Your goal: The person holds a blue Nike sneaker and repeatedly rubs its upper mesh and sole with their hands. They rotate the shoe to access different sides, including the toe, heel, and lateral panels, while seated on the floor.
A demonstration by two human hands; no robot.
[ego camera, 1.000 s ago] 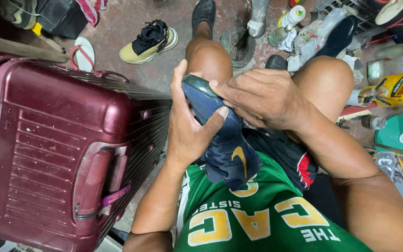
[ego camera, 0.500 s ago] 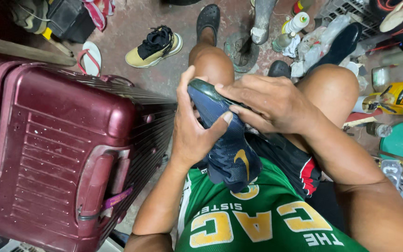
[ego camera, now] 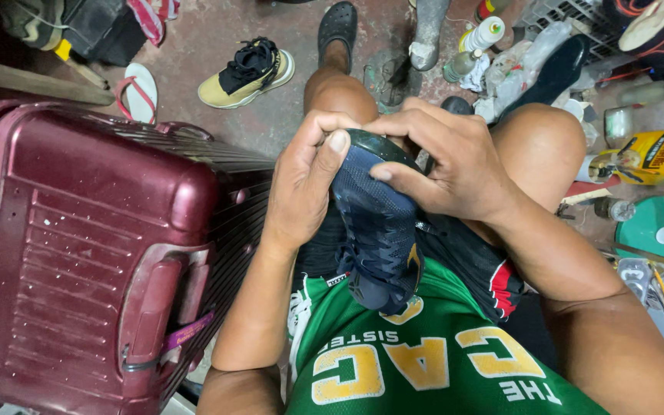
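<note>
Both hands grip a dark navy mesh sneaker with a black rubber sole (ego camera: 378, 230), held toe-up over the person's lap between the bare knees, its heel resting against the green jersey with yellow lettering (ego camera: 424, 361). The left hand (ego camera: 301, 184) wraps closed around the shoe's left side, thumb pressed on the toe where upper meets sole; the right hand (ego camera: 447, 161) closes over the toe from the other side, fingertips pinching the same edge. Judging by that grip, the work sits at the toe seam and looks only partly done: the sole edge there is being pressed or worked, and I cannot tell whether it is already bonded or loose. Close at the person's left stands a ribbed maroon hard-shell suitcase (ego camera: 94, 253), crowding that elbow. On the stained concrete floor (ego camera: 217, 31) beyond the knees lie a tan and black sneaker (ego camera: 247, 73), a white flip-flop with red straps (ego camera: 138, 92) and a white plastic bottle (ego camera: 486, 34). To the right are a yellow packet (ego camera: 655, 157) and a round green lid (ego camera: 651, 227), all apart from the hands.
</note>
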